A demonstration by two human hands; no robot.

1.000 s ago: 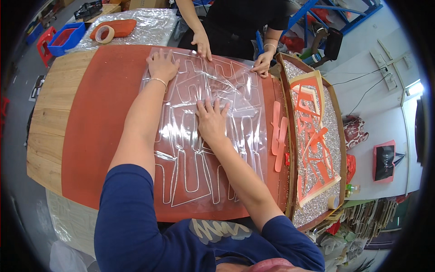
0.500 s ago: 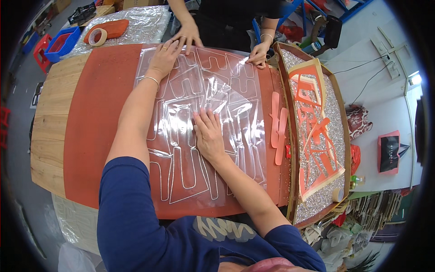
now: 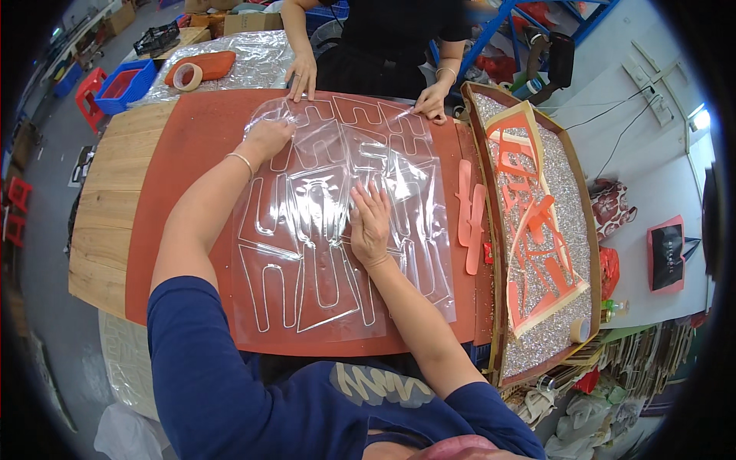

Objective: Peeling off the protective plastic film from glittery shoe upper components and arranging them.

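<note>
A clear plastic film (image 3: 326, 264) with pale looped outlines lies over a red mat (image 3: 184, 222) on the table. My left hand (image 3: 268, 139) pinches the film near its far left part, which is curled and raised there. Flat on the middle of the film rests my right hand (image 3: 371, 226), fingers extended and slightly apart. Opposite me, a co-worker's two hands, one at the far left (image 3: 303, 77) and one at the far right (image 3: 432, 101), touch the film's far edge.
Right of the mat lie coral-coloured strips (image 3: 475, 222). Beyond them a shallow wooden tray (image 3: 497, 307) holds glittering small pieces and a coral cut-out stencil (image 3: 529, 253). A tape roll (image 3: 187, 77) and blue baskets (image 3: 126, 86) are at the far left. Bare wood boards (image 3: 115, 222) flank the mat.
My left hand has drawn back from the far edge and closed on the film, whose far left part has lifted. My right hand has shifted slightly right. The co-worker's hands have moved apart from mine.
</note>
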